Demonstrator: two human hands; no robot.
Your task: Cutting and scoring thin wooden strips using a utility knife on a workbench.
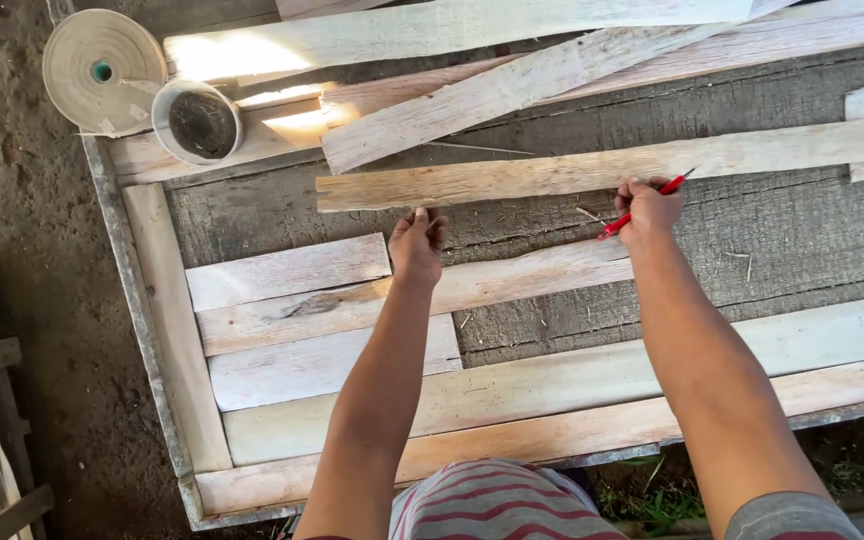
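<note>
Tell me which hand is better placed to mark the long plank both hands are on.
Right, probably. The right hand already holds the red pencil at the long plank, while the left hand only presses the plank's near edge.

Both arms are bare from the hands up to the bottom edge of the picture; no gloves, rings, watch or wristbands are visible on the left hand or the right hand. The garment on the torso is striped in grey and red. A grey sleeve with a red stripe shows at the right upper arm.
</note>
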